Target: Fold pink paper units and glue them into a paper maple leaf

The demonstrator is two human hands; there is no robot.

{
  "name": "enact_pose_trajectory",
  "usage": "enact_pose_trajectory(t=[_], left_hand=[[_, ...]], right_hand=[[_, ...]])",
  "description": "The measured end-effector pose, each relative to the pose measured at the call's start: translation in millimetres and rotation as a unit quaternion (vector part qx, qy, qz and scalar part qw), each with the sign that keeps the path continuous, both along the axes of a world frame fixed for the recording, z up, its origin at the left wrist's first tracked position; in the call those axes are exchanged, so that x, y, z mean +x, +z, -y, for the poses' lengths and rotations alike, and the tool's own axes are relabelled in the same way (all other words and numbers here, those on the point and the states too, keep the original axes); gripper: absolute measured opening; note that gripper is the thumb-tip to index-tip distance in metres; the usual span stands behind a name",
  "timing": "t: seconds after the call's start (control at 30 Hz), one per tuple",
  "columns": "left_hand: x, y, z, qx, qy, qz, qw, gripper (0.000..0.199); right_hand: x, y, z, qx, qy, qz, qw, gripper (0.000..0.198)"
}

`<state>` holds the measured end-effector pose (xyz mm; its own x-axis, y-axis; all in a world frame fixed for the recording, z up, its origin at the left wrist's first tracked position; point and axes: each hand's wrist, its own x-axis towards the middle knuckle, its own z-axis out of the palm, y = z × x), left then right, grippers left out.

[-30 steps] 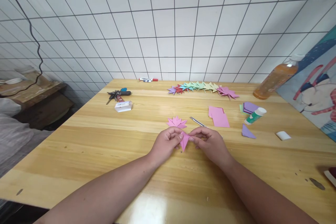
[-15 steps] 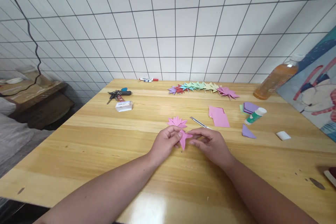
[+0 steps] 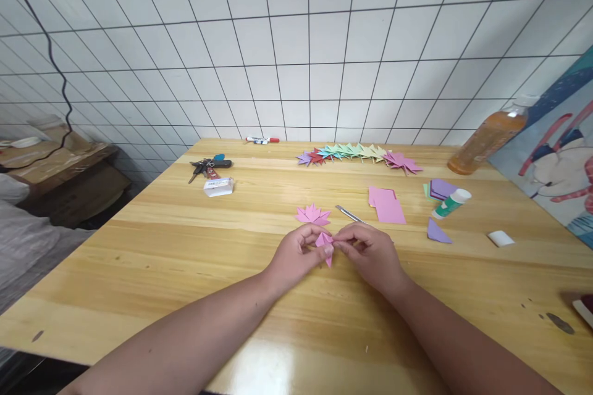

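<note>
Facing a tiled wall (image 3: 287, 43) across a wooden table (image 3: 185, 284), we hold our left hand (image 3: 296, 253) and right hand (image 3: 370, 253) close together, on the near side of a pink paper flower (image 3: 312, 215), both pinching a smaller folded pink piece (image 3: 323, 238) between their fingertips.

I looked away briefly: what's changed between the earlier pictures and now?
The left hand still holds the folded pink paper, its thumb moved rightward across it. The right hand, fingers parted half a second ago, has closed at the paper's right edge. The cutter and glue stick stayed put.
</note>
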<state>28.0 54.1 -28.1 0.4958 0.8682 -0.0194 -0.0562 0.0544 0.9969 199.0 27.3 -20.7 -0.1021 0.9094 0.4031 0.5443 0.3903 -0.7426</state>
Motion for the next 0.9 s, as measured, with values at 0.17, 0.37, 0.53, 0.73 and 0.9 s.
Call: enact_pose_trajectory(t=[0.17, 0.37, 0.53, 0.73, 0.9], left_hand=[[2.9, -0.4, 1.5, 0.013, 0.007, -0.028, 0.999, 0.026], [2.4, -3.3, 0.0, 0.021, 0.011, -0.033, 0.999, 0.025], [2.1, -4.4, -0.1, 0.029, 0.015, -0.039, 0.999, 0.024], [2.8, -2.7, -0.4, 0.019, 0.012, -0.02, 1.0, 0.026], [1.9, -3.6, -1.5, 0.014, 0.006, 0.0, 1.0, 0.025]], right_hand=[[-0.7, -1.8, 1.5, 0.002, 0.0, 0.07, 0.998, 0.01], [1.2, -1.8, 0.2, 0.006, 0.008, 0.068, 0.998, 0.017], [0.5, 2.1, 2.7, 0.046, 0.031, 0.059, 0.997, 0.015], [4.4, 1.5, 4.5, 0.117, 0.045, 0.112, 0.986, 0.024], [4.6, 4.5, 6.0, 0.112, 0.029, 0.169, 0.979, 0.023]])
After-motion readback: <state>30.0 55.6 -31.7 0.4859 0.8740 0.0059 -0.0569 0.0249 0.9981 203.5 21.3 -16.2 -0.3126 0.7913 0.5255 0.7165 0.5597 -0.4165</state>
